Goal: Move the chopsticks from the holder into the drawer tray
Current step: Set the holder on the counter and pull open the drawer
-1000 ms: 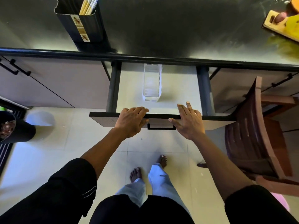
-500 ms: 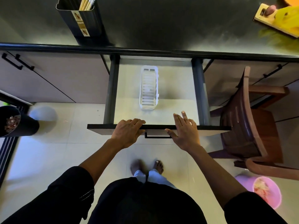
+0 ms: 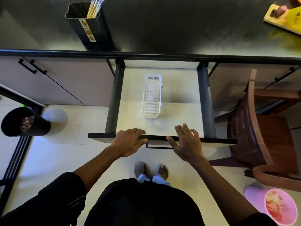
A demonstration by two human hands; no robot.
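Both our hands sit at the front edge of the open drawer [image 3: 219, 141]. The left hand [image 3: 128, 141] lies over the top of the edge with its fingers loosely stretched and the thumb against the front face, gripping nothing we can make out. The right hand [image 3: 187, 142] is spread wide and relaxed, fingers straight above the edge, thumb pointing toward the dark handle [image 3: 158, 146] between the two hands. Just beyond our fingertips, on the pale drawer floor, lies the white slotted tray [image 3: 152, 95], lengthwise and near the middle, and we look straight down to its ribbed bottom. Further out, on the dark countertop [image 3: 162, 22] above the drawer's left side, stands the black holder [image 3: 88, 28], upright, and the chopsticks [image 3: 95, 7] are in it, a yellowish bundle leaning out of its mouth, well apart from the tray. Far right on the counter, a wooden board [image 3: 275, 15] carries something yellow. Down on the floor, a black bin [image 3: 24, 122] at the left holds reddish-brown scraps, a pink bucket [image 3: 276, 206] at the lower right holds red and yellowish waste, and a brown chair [image 3: 260, 128] stands just beside the drawer's right end.
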